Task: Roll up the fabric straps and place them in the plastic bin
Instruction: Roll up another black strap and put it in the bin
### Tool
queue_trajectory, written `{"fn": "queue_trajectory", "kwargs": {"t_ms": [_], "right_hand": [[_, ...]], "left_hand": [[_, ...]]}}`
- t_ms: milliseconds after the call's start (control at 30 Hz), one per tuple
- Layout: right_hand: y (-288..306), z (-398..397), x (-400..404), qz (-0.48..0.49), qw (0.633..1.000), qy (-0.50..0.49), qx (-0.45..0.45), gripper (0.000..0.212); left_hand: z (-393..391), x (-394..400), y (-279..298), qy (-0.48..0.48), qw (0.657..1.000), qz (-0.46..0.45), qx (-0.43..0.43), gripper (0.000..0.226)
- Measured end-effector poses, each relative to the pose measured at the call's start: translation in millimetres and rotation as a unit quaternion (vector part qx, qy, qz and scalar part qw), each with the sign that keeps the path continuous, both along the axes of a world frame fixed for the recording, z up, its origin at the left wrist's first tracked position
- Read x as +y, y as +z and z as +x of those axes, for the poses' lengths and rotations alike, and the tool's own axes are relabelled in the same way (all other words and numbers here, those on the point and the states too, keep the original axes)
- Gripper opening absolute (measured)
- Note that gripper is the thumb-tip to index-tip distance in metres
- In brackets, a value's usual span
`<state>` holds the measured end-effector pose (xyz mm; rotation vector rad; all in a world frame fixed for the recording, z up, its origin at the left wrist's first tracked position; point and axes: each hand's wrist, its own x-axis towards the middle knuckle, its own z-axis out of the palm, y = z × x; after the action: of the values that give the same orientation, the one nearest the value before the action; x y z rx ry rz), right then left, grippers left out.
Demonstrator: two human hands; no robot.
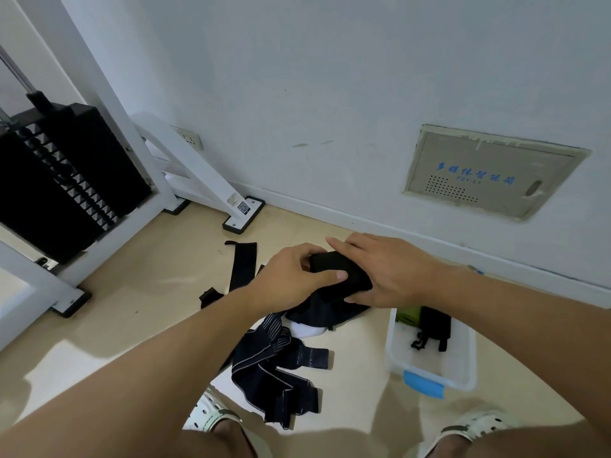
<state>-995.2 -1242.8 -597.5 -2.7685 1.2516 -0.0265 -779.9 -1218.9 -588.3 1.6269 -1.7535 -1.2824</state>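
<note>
Both hands are up in front of me, above the floor (pixel 158 292), working one black strap (pixel 340 274) between them. My left hand (pixel 291 279) closes on the strap's near-left end: thumb laid along the front edge, fingers curled over the top. My right hand (pixel 390 271) covers the far-right end, palm down, fingers wrapped round it, index finger stretched out past the roll toward the wall. So the grip on each side is pressed onto the same strap, which sits as a short thick bundle spanning the gap between my hands. I cannot tell how tightly it is wound; most of it is hidden under my fingers.

Directly below the grip lies a loose heap of dark straps (pixel 281 365), some with pale stripes, spread on the floor between my feet and the wall. A white piece (pixel 307 330) shows under the heap. One more flat black strap (pixel 243 266) lies stretched out left of my left hand, apart from the heap.

The clear plastic bin (pixel 463 368) stands on the floor to my lower right, just beside the heap, blue latch (pixel 423 385) facing me. Inside it: a black rolled item (pixel 434 325) and something green (pixel 408 315) at the far end.
</note>
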Motion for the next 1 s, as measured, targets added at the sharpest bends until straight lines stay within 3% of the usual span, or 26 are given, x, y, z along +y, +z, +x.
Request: {"fn": "queue_trajectory", "kwargs": {"t_ms": [67,167,267,433,667,800,900,1000], "right_hand": [[-2.9,-6.0,1.4,0.009,1.000,-0.001,-0.003,0.096],[-11.8,-16.2,2.5,0.033,0.999,-0.034,-0.003,0.095],[-22.0,-31.9,1.4,0.090,0.989,-0.111,-0.028,0.094],[-50.6,-77.2,-0.7,0.132,0.956,-0.261,-0.026,0.090],[-117.2,-141.3,23.4,0.222,0.883,-0.414,0.021,0.076],[-161.9,-141.2,24.4,0.270,0.827,-0.487,-0.077,0.041],[-212.9,-126.6,22.7,0.294,0.769,-0.547,-0.151,0.046],[-266.3,-114.4,26.5,0.323,0.695,-0.616,-0.182,0.068]], "left_hand": [[-4.2,-3.5,-2.2,0.003,1.000,0.025,0.003,0.042],[-13.3,-9.8,-9.0,0.003,0.999,0.035,-0.015,0.059],[-29.2,-15.5,-17.2,-0.034,0.995,-0.028,-0.094,0.084],[-66.2,-22.4,-35.8,-0.155,0.952,-0.102,-0.244,0.090],[-124.8,-28.3,-55.4,-0.263,0.920,-0.069,-0.282,0.092],[-142.4,-30.5,-73.0,-0.283,0.910,-0.033,-0.301,0.090],[-144.3,-34.2,-85.7,-0.280,0.906,-0.009,-0.319,0.089],[-144.5,-37.8,-97.0,-0.276,0.899,-0.007,-0.340,0.088]]}}
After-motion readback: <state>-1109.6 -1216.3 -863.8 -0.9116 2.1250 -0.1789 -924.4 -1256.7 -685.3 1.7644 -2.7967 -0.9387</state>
